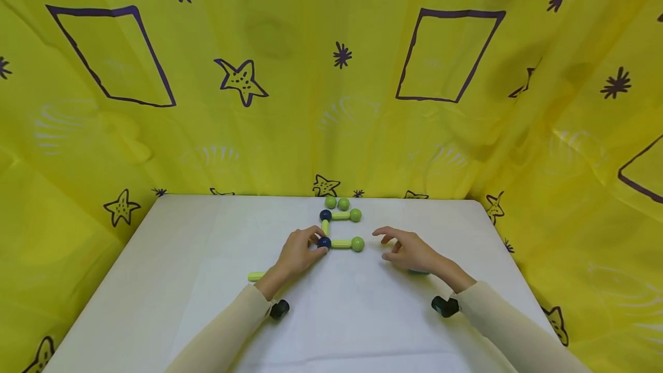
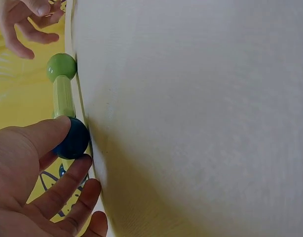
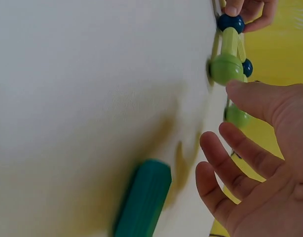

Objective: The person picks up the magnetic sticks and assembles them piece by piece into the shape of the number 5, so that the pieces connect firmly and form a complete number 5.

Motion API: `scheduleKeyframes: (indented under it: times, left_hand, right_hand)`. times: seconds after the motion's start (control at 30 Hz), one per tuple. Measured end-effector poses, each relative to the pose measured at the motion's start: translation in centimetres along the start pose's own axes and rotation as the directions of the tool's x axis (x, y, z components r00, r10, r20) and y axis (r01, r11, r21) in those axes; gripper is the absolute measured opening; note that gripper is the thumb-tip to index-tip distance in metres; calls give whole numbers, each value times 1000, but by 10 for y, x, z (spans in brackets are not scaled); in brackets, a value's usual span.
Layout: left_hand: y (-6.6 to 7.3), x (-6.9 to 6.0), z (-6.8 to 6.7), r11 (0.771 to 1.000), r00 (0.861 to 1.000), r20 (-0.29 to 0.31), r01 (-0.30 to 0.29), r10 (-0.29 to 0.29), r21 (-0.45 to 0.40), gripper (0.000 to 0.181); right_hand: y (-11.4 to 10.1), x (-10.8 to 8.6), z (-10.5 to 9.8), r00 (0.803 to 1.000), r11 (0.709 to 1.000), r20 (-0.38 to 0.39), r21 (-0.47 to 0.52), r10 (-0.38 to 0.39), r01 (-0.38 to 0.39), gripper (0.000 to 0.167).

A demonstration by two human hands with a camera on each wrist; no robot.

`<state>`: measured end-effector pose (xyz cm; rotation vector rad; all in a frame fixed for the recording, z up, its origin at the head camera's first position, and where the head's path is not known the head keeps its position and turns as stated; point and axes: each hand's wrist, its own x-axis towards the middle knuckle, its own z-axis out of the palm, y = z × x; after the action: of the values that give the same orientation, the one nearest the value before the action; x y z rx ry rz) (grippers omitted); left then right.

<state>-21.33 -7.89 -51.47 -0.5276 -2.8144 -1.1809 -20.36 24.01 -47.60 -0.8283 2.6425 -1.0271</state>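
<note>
On the white table lies a C-shaped build of balls and yellow-green rods. Two dark blue balls mark its left corners, and a light green ball (image 1: 357, 244) ends each of its two arms. My left hand (image 1: 300, 252) holds the near blue ball (image 2: 72, 138) between thumb and fingers, joined to a yellow-green rod (image 2: 63, 96). To the right of the build, my right hand (image 1: 411, 250) hovers with spread, lightly bent fingers and nothing in them. A teal rod (image 3: 144, 197) lies beneath that hand, mostly hidden in the head view.
Two loose light green balls (image 1: 330, 202) sit at the table's far edge, behind the build. A single yellow-green rod (image 1: 256, 276) lies left of my left wrist, partly covered by it. Yellow patterned cloth (image 1: 290, 131) hangs behind and along both sides of the table.
</note>
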Motion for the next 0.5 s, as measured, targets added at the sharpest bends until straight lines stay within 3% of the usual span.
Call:
scheduleKeyframes:
  times: [0.5]
  left_hand:
    - [-1, 0, 1, 1000, 1000, -1, 8, -8, -21, 21]
  right_hand:
    - [12, -48, -25, 996, 991, 85, -135, 7, 4, 42]
